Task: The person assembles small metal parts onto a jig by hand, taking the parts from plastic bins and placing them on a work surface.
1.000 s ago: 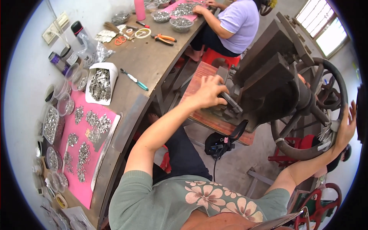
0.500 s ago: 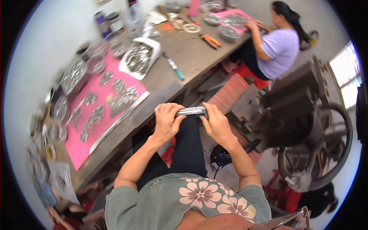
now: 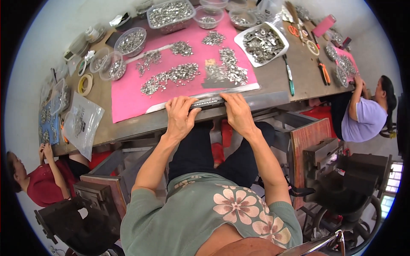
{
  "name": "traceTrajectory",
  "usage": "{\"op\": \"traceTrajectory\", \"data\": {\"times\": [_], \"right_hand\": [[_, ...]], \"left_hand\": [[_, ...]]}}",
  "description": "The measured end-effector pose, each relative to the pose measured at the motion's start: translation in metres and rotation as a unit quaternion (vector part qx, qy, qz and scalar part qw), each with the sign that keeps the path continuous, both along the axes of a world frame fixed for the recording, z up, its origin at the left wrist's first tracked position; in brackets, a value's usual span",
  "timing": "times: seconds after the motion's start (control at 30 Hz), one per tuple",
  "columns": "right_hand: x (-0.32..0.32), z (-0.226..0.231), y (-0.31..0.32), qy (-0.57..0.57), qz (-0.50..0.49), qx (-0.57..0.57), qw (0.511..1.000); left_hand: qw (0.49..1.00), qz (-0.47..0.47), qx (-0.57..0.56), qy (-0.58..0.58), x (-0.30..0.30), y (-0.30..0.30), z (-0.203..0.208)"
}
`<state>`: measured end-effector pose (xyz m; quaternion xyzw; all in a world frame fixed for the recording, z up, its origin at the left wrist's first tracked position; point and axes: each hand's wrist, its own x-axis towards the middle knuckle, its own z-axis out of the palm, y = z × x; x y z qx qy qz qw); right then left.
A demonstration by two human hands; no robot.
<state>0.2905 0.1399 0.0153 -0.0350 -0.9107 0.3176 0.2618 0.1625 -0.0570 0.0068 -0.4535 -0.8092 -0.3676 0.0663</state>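
My left hand (image 3: 180, 119) and my right hand (image 3: 240, 112) grip the two ends of a narrow dark bar (image 3: 208, 102) that carries a row of small shiny metal pieces. Fingers and thumbs close on the bar, hiding its ends. It lies level at the bench's front edge, by the white border strip (image 3: 171, 105) of a pink mat (image 3: 130, 97); I cannot tell whether it touches the bench. Beyond it on the mat are heaps of small silvery metal pieces (image 3: 171, 79), with more on a grey patch (image 3: 213, 83).
Clear tubs of metal pieces (image 3: 171, 13) line the back. A white scoop tray (image 3: 283, 48), a green-handled tool (image 3: 291, 81) and orange-handled pliers (image 3: 323, 72) lie rightward. Leftward are tape (image 3: 85, 84) and a plastic bag (image 3: 83, 123). Co-workers sit left (image 3: 47, 183) and right (image 3: 366, 113).
My view has turned from the machine at the right to face the bench squarely. Both hands, still gripping the bar, have come from over my lap to the mat's front edge.
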Motion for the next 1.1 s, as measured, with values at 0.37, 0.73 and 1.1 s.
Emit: {"op": "traceTrajectory", "data": {"times": [0.37,0.73,1.1], "right_hand": [[-0.02,-0.017,-0.006,0.017,-0.05,0.038,0.998],[-0.02,-0.025,-0.006,0.033,-0.072,0.066,0.995],[-0.021,-0.025,-0.011,0.059,-0.078,0.066,0.993]], "left_hand": [[0.998,0.022,0.031,0.046,-0.008,0.012,0.001],[0.984,-0.015,0.176,0.03,0.004,-0.012,-0.008],[0.825,0.044,0.216,-0.52,0.02,-0.082,-0.008]]}}
